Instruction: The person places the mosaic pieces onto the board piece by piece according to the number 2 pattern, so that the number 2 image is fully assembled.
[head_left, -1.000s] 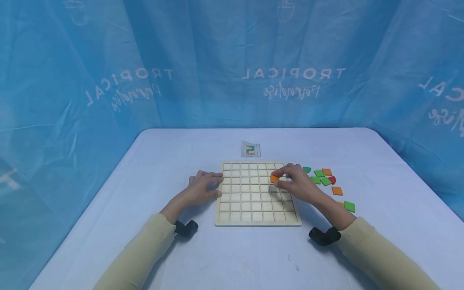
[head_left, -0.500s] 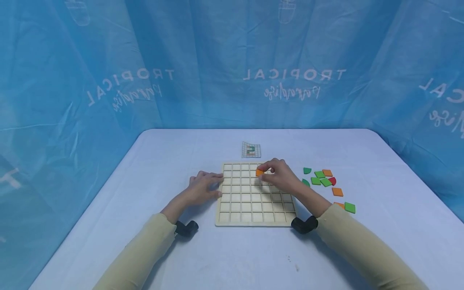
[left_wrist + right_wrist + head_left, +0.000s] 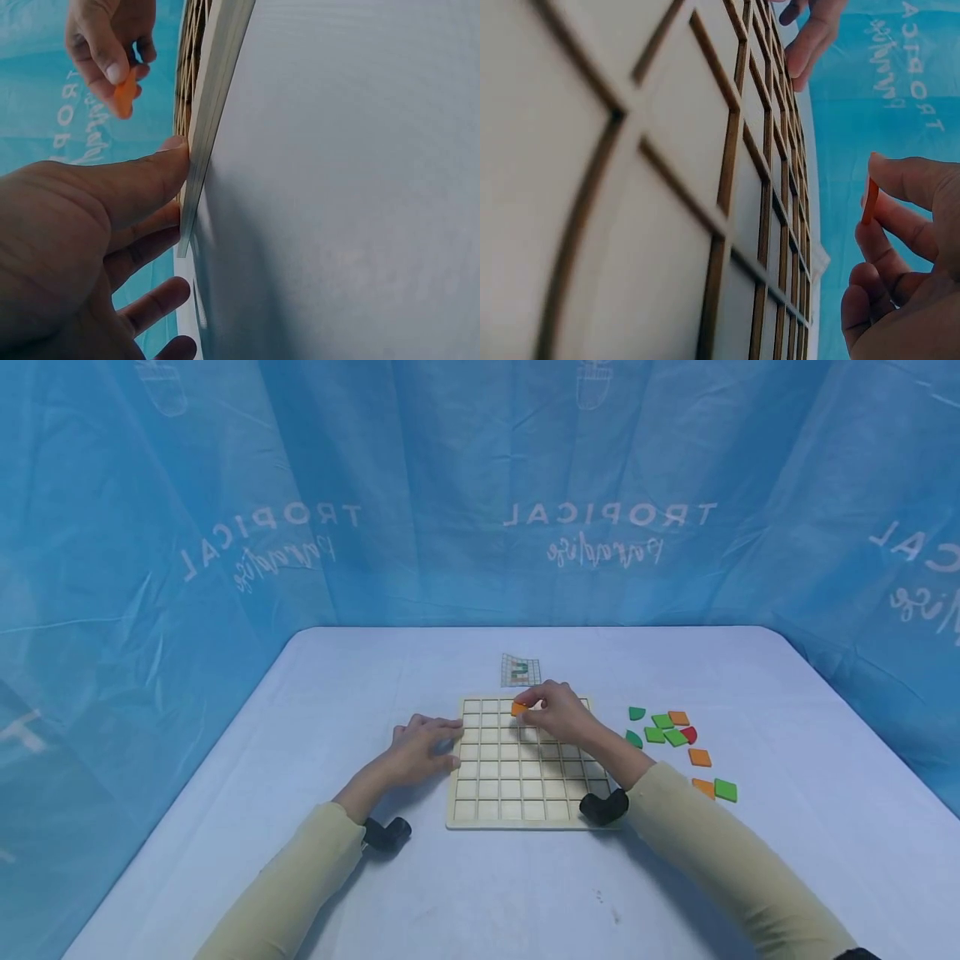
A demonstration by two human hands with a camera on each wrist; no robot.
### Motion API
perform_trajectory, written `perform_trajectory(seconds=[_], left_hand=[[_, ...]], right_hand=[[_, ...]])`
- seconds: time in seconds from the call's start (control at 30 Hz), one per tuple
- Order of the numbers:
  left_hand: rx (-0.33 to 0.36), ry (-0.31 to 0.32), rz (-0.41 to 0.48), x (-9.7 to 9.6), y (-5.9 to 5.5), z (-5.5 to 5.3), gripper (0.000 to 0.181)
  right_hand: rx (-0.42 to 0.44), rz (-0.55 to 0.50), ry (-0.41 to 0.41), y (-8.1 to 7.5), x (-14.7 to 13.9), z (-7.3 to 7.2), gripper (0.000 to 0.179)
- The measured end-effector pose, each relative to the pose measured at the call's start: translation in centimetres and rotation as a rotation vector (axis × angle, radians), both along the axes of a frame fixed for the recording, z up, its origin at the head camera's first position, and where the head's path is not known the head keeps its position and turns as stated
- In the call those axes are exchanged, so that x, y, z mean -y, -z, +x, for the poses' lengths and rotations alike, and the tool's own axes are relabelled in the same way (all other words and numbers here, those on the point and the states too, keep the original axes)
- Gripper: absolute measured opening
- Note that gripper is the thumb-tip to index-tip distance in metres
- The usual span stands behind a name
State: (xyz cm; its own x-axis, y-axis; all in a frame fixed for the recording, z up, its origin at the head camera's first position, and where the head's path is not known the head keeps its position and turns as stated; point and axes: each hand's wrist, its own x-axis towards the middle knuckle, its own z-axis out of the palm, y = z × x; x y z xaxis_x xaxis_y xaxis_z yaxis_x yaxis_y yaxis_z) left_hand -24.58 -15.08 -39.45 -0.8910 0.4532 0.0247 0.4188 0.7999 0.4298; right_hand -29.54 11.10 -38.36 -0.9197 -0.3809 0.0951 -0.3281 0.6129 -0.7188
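Observation:
Between the thumb and fingertips of my right hand [image 3: 564,713] an orange square tile [image 3: 517,709] is pinched, above the far rows of a pale wooden grid board [image 3: 498,769]. In the right wrist view the tile [image 3: 871,199] is seen edge-on, apart from the board's surface. My left hand [image 3: 417,750] rests at the board's left edge. Its thumb and some fingers touch the board's side [image 3: 219,97] in the left wrist view, with the other fingers spread. The grid cells that show hold no tiles; my right hand and forearm hide part of the right side.
Right of the board lie loose tiles: light green squares [image 3: 655,735], orange squares [image 3: 700,757], dark green rounded pieces [image 3: 637,713] and a red rounded piece [image 3: 689,735]. A small card with a printed grid pattern [image 3: 521,671] lies behind the board. Blue curtains [image 3: 480,527] surround the table.
My right hand has moved left and slightly away from me across the board, carrying the orange tile toward the far rows. The left hand has stayed in place.

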Motion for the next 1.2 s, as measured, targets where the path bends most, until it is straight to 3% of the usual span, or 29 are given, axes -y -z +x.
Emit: perform_trajectory(seconds=[0.63,0.83,1.2], left_hand=[[0.004,0.012,-0.012,0.0,0.1,0.0,0.052],[0.006,0.015,-0.013,0.0,0.2,-0.2,0.052],[0.003,0.011,-0.009,0.2,0.1,-0.2,0.052]], right_hand=[[0.091,-0.075,-0.013,1.7,1.4,-1.7,0.028],[0.050,-0.057,-0.035,2.7,1.6,-1.8,0.031],[0.037,-0.052,-0.052,2.8,1.7,-1.9,0.030]])
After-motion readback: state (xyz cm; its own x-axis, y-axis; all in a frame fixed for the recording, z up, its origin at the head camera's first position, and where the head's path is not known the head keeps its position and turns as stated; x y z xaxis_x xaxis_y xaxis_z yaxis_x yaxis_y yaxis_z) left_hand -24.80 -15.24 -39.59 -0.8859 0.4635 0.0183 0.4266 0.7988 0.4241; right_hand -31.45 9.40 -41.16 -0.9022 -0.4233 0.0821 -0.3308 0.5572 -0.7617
